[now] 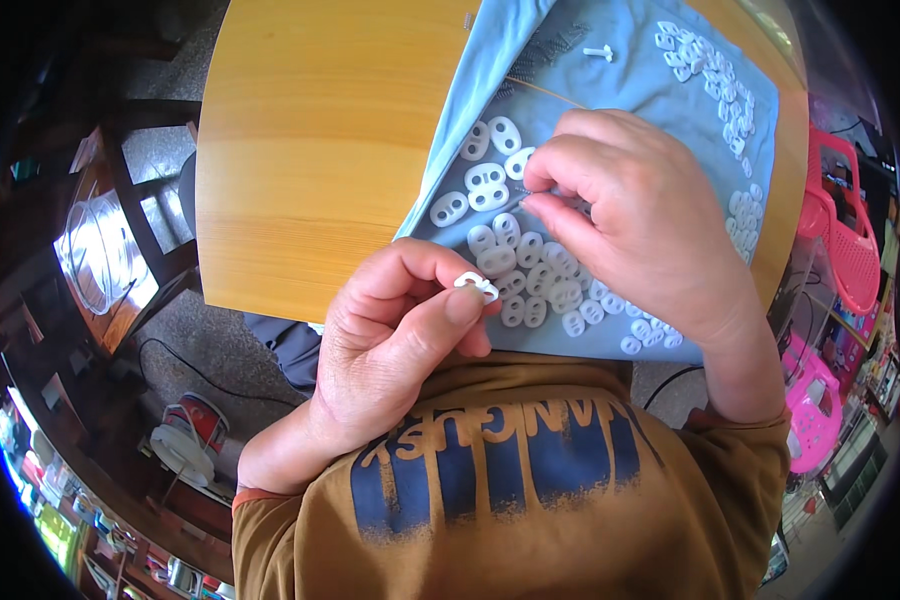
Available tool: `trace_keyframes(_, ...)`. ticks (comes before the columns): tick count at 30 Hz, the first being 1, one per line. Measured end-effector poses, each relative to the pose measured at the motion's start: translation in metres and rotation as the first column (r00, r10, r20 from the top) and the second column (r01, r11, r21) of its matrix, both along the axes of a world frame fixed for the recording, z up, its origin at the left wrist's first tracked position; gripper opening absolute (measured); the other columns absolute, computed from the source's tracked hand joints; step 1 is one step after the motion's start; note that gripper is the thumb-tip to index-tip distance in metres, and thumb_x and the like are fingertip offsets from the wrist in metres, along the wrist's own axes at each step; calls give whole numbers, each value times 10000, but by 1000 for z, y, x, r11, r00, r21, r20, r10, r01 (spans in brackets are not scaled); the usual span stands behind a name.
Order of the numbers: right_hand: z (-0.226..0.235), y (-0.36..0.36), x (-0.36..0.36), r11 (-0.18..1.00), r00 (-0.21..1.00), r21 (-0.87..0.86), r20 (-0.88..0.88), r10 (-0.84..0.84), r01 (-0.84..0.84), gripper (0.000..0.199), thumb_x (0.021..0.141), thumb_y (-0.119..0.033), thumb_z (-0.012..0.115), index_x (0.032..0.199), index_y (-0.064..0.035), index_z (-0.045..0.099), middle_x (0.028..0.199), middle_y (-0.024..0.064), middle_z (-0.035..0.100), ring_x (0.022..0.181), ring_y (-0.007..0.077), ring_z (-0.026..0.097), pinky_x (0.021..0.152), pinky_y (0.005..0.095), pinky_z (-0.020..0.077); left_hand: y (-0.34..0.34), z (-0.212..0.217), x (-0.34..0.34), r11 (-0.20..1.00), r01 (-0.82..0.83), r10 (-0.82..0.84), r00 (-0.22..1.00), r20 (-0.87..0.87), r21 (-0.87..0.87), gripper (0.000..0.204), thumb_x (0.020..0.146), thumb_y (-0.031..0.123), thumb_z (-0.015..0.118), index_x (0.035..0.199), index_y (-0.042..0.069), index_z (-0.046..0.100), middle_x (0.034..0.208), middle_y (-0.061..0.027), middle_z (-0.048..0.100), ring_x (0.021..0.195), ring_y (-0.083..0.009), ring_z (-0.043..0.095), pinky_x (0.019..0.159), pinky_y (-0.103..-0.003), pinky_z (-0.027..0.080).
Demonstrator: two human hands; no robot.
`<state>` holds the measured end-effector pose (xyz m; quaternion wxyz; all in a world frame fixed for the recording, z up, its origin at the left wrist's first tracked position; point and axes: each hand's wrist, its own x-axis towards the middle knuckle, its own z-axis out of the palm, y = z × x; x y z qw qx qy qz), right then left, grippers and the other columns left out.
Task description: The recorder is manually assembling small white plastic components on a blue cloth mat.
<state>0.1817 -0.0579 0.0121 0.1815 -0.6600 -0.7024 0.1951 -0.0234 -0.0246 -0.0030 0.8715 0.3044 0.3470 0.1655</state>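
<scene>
The left hand (395, 322), at the centre of the frame, grips a small white piece (477, 287) between thumb and index finger. The piece is smooth, hard-looking plastic, rounded at its ends; its long axis slants from upper left to lower right, and the thumb covers part of it. The right hand (638, 192), right of centre, has its thumb and index fingertips brought close together, pointing left; something thin and grey seems to show at the tips, too small to tell whether it is gripped.

Near the right fingertips, on a soft, wrinkled blue cloth (625, 88), lie six larger white ovals (449, 209), most showing two holes. Their long axes point various ways. Below, a heap of similar ovals (536, 311) overlaps too much to count, trailing into smaller ones toward the lower right of the cloth.

Farther up are one white T-shaped part (598, 53), lying nearly level, one thin yellowish stick (545, 92), partly covered by the right hand, and a tangle of dark, wiry coils (552, 48), uncountable. Many small white pieces (712, 78) form a band at the upper right; another cluster (745, 218) sits below it. The cloth covers the right part of a yellow, wood-grained desk (320, 150).
</scene>
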Motion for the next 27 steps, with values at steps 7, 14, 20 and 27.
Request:
trace_keyframes(7, 5, 2, -2, 999, 994, -22, -103, -40, 38, 118, 662, 19, 646, 699, -39, 551, 706, 64, 549, 664, 216, 555, 587, 299, 431, 0, 0, 0, 999, -34, 34, 999, -7, -4, 66, 864, 9, 553, 925, 16, 530, 882, -47, 605, 641, -50, 552, 597, -168, 459)
trace_keyframes(14, 12, -17, -12, 995, 863, -48, -496, -100, 88, 149, 638, 74, 643, 692, -35, 556, 791, 79, 619, 701, 156, 593, 636, 262, 463, -2, 0, 4, 995, -89, 87, 995, 40, 40, 104, 826, -47, 559, 895, 11, 506, 852, -85, 597, 597, -76, 542, 534, -179, 451)
trace_keyframes(20, 13, -27, -21, 991, 676, -90, -724, -136, 102, 157, 657, 91, 631, 708, -40, 561, 779, 73, 604, 713, 137, 579, 643, 243, 456, -5, 4, 9, 992, -108, 108, 994, 4, 63, 126, 817, -35, 573, 919, 6, 513, 827, -88, 596, 581, -91, 538, 502, -183, 442)
trace_keyframes(27, 12, -33, -22, 993, 674, -91, -729, -121, 80, 170, 659, 100, 621, 717, -45, 553, 784, 72, 599, 724, 134, 574, 652, 241, 450, -8, 6, 9, 991, -109, 109, 994, 5, 72, 116, 828, -6, 578, 936, 4, 536, 779, -58, 592, 586, -86, 541, 515, -180, 439)
